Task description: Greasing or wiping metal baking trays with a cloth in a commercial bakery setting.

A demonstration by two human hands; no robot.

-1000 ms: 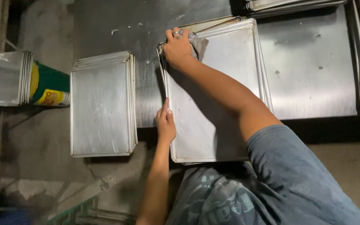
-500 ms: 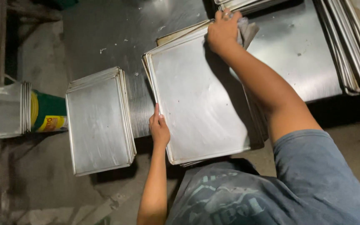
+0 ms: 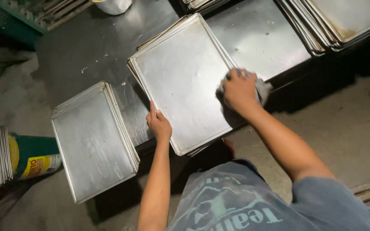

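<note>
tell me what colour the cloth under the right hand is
Grey: the cloth bunched under the right hand on the top baking tray; head view.

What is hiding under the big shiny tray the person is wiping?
Under the top tray you can see the edges of more metal trays stacked beneath, all resting on the dark metal table. How many there are stays covered. The right hand presses a grey cloth on top.

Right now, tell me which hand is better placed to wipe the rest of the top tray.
The right hand: it presses the grey cloth on the top tray at its right edge. The left hand only grips the tray's near-left rim, steadying it.
</note>
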